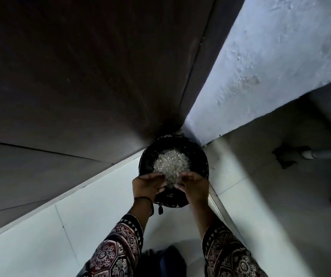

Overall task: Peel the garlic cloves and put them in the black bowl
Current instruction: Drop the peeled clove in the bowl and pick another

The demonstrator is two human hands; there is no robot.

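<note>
**Both hands over the black container, pale flakes inside**

I'm looking straight down into a corner. The round black container (201,156) sits on the floor tiles (40,226), right where the dark wood panel (80,76) meets the rough white wall (260,66). Inside it is a heap of pale papery flakes (170,164) (garlic skins by the look; can't tell if any cloves are mixed in).

My left hand (147,185) and right hand (195,187) hang over the near side of the container, palms turned twd each other. The fingers (156,177) of the left are loosely curved, as are those of the right, w/ tips close together but not touching and not clamped on anything. A few flakes show in the gap btwn them.

A thin dark thread (143,198) runs round my left wrist w/ a small dark pendant (160,210) dangling off it. Both patterned sleeves (118,246) reach in from the bottom edge. At far right a grey pipe (324,153) lies low along the floor, well apart from the container.
</note>
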